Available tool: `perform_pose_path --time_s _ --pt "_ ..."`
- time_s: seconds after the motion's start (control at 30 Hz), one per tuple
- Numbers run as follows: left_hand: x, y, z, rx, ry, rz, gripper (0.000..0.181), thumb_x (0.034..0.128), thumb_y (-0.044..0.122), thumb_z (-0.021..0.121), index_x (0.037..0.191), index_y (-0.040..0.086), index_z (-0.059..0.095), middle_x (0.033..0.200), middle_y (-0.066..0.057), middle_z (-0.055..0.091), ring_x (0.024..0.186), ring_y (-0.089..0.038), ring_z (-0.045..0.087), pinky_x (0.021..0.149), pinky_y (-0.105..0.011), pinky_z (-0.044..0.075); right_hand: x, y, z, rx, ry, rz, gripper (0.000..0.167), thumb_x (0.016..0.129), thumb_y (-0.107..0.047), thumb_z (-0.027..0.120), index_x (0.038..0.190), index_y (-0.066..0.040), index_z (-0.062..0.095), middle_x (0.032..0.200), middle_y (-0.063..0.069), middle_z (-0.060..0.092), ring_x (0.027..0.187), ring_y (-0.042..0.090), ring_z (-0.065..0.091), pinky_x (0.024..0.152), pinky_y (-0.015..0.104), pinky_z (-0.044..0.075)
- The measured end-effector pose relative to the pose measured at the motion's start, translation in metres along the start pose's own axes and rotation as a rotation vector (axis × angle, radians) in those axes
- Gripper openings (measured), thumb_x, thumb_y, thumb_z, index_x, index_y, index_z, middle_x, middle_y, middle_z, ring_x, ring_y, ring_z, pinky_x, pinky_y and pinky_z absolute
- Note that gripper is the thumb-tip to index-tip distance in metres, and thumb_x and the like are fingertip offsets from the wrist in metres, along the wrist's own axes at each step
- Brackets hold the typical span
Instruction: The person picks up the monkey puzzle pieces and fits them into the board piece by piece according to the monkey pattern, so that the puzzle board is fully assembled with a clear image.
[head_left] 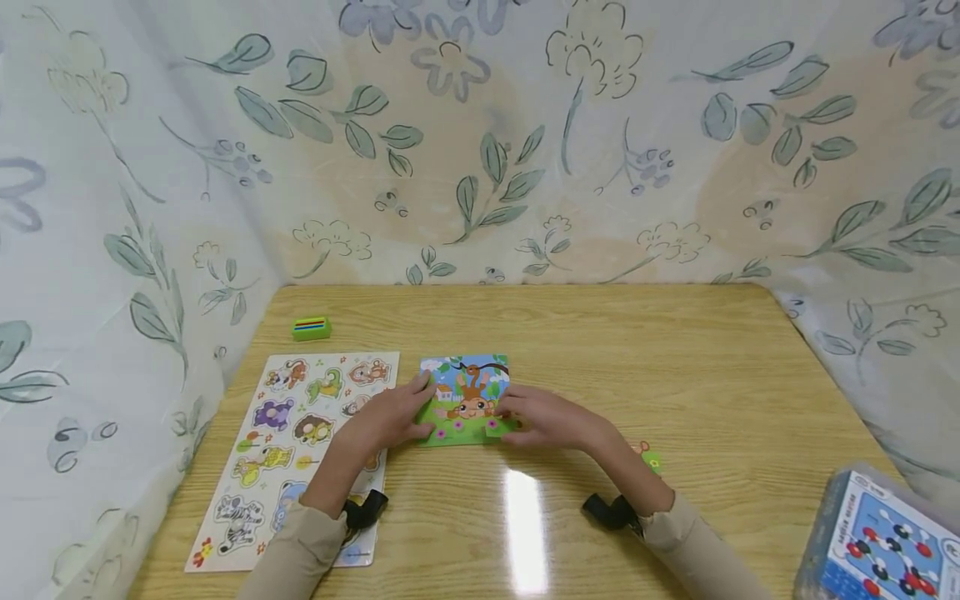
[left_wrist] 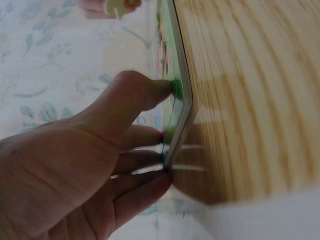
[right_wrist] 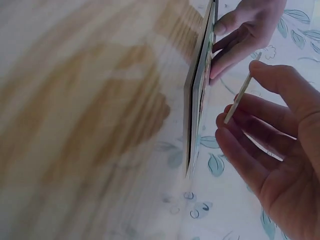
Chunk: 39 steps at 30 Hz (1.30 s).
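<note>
A square monkey jigsaw puzzle (head_left: 468,387) lies on the wooden table in front of me. My left hand (head_left: 393,412) touches its left side, the thumb on the face near the front corner and the fingertips along the edge, as the left wrist view (left_wrist: 75,165) shows. Just over the puzzle's right side is my right hand (head_left: 551,418). Between thumb and fingertips it pinches a thin flat puzzle piece (right_wrist: 241,95), held tilted and apart from the board. The piece (head_left: 495,428) looks green with a pink flower from above.
A white animal peg board (head_left: 255,417) lies at left, partly under my left forearm. Behind it sits a small green block with coloured stripes (head_left: 311,328). Another puzzle piece (head_left: 651,460) shows beside my right forearm. A boxed molecule set (head_left: 888,542) stands at front right.
</note>
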<state>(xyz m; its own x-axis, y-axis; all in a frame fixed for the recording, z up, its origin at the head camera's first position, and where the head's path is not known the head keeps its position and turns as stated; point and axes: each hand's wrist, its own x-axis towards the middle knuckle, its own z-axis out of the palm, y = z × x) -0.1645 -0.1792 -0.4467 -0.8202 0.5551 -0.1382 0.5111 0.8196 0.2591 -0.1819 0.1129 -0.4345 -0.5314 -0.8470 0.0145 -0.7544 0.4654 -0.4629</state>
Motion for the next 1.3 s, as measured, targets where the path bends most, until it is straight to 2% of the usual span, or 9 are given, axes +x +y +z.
perform_pose_path --time_s 0.27,0.5,0.67,0.87,1.3 --pt "-0.001 -0.001 -0.003 -0.013 -0.021 -0.018 0.066 0.0953 0.035 0.062 0.147 0.001 0.04 0.155 -0.022 0.033 0.136 -0.037 0.045 0.102 -0.047 0.046 0.018 -0.007 0.003 -0.004 -0.03 0.02 0.026 0.092 -0.022 0.067 0.114 -0.009 0.064 0.107 0.002 0.061 0.095 0.013 0.055 0.084 0.026 0.05" --pt "-0.001 -0.004 -0.002 -0.04 -0.021 -0.043 0.066 0.0947 0.038 0.062 0.148 0.004 0.041 0.156 -0.019 0.033 0.136 -0.036 0.045 0.104 -0.048 0.045 0.037 -0.013 0.009 -0.021 -0.028 0.009 0.033 0.092 -0.02 0.067 0.122 -0.008 0.064 0.11 0.003 0.062 0.092 0.012 0.053 0.081 0.025 0.049" --pt "-0.001 -0.005 -0.003 -0.066 -0.02 -0.041 0.066 0.0938 0.039 0.063 0.147 0.006 0.042 0.156 -0.019 0.032 0.135 -0.037 0.046 0.103 -0.049 0.046 0.047 -0.015 0.013 -0.067 -0.029 0.014 0.026 0.091 -0.019 0.068 0.116 -0.011 0.071 0.108 0.002 0.064 0.093 0.014 0.055 0.082 0.025 0.048" --pt "-0.001 -0.005 -0.005 -0.068 -0.028 -0.041 0.066 0.0933 0.039 0.063 0.147 0.006 0.043 0.156 -0.019 0.032 0.134 -0.038 0.047 0.101 -0.049 0.046 0.052 -0.018 0.016 -0.082 -0.048 0.03 0.02 0.09 -0.02 0.07 0.109 -0.013 0.074 0.109 0.001 0.065 0.098 0.015 0.057 0.084 0.026 0.049" --pt "-0.001 -0.006 -0.003 -0.048 -0.03 -0.061 0.066 0.0934 0.041 0.063 0.147 0.007 0.043 0.157 -0.017 0.031 0.138 -0.035 0.043 0.104 -0.049 0.045 0.052 -0.022 0.023 -0.14 -0.041 0.047 0.026 0.089 -0.021 0.072 0.113 -0.013 0.074 0.111 0.002 0.063 0.098 0.015 0.056 0.083 0.023 0.049"
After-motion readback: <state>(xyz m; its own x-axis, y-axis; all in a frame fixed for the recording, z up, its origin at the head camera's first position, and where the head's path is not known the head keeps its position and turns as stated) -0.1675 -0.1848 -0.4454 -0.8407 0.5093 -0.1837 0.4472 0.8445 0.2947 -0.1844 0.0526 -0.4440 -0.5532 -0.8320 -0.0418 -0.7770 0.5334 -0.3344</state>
